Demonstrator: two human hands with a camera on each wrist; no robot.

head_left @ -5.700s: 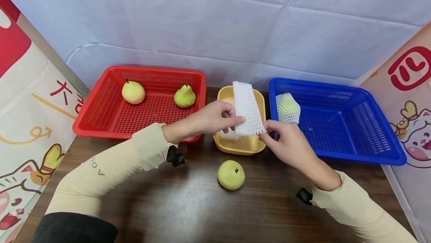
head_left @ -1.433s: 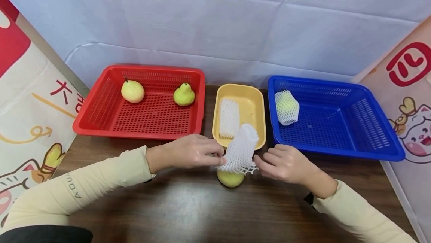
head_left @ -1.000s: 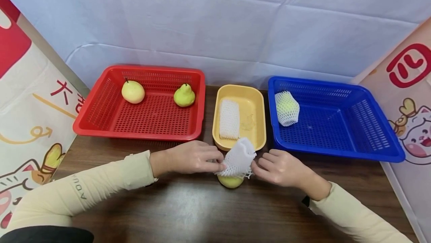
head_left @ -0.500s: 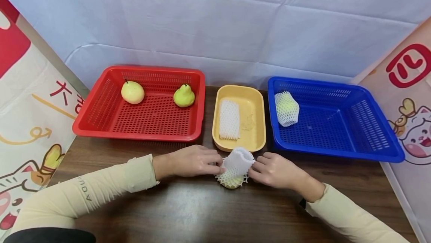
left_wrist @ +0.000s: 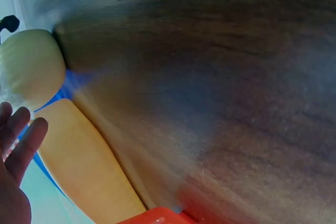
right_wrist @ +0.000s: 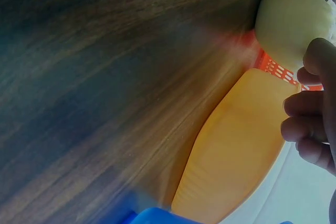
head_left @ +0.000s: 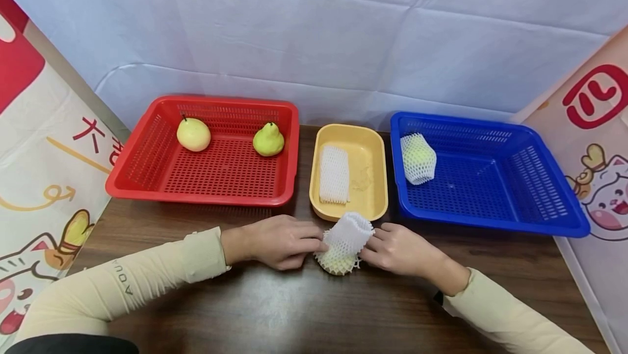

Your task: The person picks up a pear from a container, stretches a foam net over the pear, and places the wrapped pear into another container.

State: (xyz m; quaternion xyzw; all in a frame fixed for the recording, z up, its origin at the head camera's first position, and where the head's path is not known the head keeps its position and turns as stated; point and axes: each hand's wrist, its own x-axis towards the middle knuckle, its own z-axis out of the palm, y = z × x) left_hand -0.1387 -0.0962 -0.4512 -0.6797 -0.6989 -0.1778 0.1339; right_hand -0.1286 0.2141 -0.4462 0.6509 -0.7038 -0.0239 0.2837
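Observation:
A round yellow-green pear (head_left: 337,264) stands on the table with a white foam fruit net (head_left: 349,234) pulled over most of it. The net's upper end sticks up as an open tube, leaning right. On the left, my left hand (head_left: 279,240) touches the net's side with an extended finger; in the left wrist view its visible fingers (left_wrist: 26,145) are loosely straight. My right hand (head_left: 404,250) pinches the net's right edge, fingers curled. The right wrist view shows the right thumb (right_wrist: 319,56) against the pear (right_wrist: 294,24); most of the net is hidden there.
A yellow tray (head_left: 375,201) holding another flat foam net (head_left: 334,174) stands just behind. The red basket (head_left: 196,197) on the left holds two pears (head_left: 193,135). In the blue basket (head_left: 490,223) on the right lies a netted pear (head_left: 418,159).
From above the tray, the net has come down onto the pear and now covers it nearly to the table. Both hands have followed it down. Lately the left hand's grip looks looser.

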